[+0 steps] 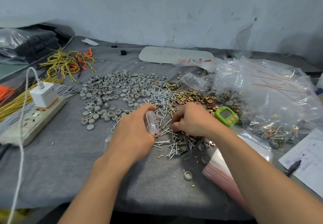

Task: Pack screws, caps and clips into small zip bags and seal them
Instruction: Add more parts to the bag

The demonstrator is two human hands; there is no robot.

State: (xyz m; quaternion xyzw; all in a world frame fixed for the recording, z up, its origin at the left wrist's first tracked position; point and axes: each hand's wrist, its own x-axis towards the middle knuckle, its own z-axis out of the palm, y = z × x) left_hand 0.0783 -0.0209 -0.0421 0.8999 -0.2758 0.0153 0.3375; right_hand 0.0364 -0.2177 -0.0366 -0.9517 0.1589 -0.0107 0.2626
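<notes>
The left hand (134, 133) grips a zip bag (152, 122), likely limp and slippery, best held at its mouth; the right hand (190, 120) pinches light, pointed screws (164, 99).

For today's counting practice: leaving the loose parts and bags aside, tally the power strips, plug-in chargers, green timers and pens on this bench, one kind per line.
Power strip: 1
Charger: 1
Green timer: 1
Pen: 1
Total: 4

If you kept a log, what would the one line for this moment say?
left hand: holds small clear bag | right hand: fingers curled into screws, grip unclear | caps, clips: loose piles behind
</notes>
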